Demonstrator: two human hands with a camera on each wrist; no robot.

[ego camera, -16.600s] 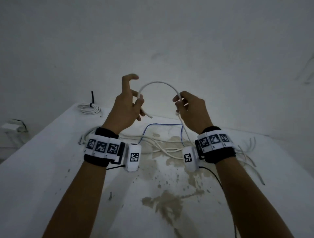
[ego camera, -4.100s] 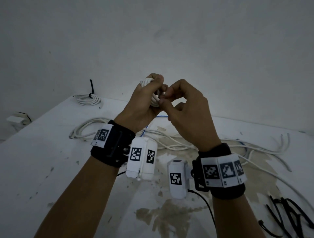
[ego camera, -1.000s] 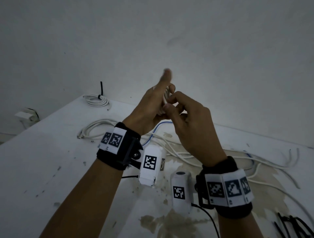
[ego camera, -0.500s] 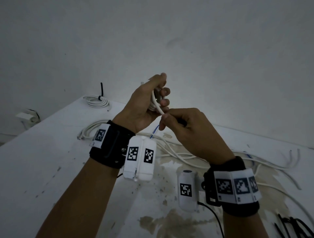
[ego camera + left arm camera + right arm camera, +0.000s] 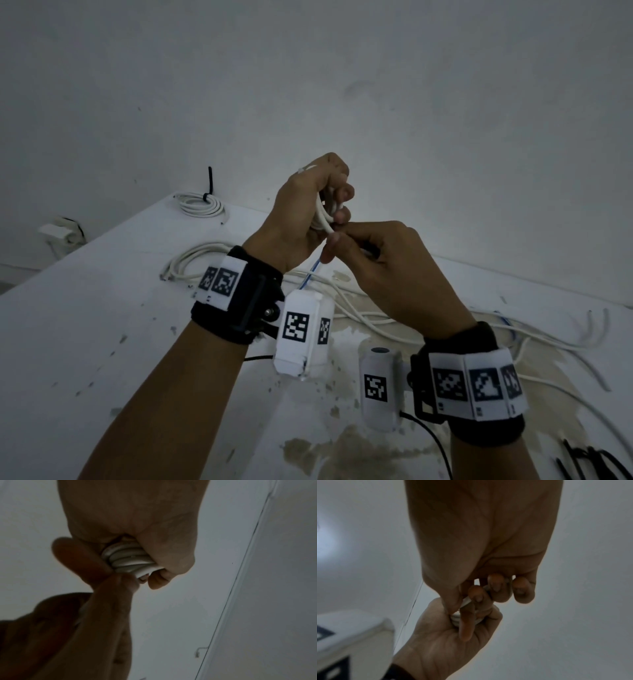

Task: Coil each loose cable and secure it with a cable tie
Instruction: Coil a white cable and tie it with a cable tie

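The left hand [image 5: 301,212] is up in the air with its fingers curled tight around a small white cable coil [image 5: 127,559]. The loops sit inside the fist. The right hand [image 5: 380,260] is just below and touching it, and pinches the loose end of the cable [image 5: 327,226] where it comes out of the coil. Under both hands, more loose cables [image 5: 359,311] lie on the white table [image 5: 85,325]. Far off to the left of the grip sits 1 tied coil [image 5: 202,205].
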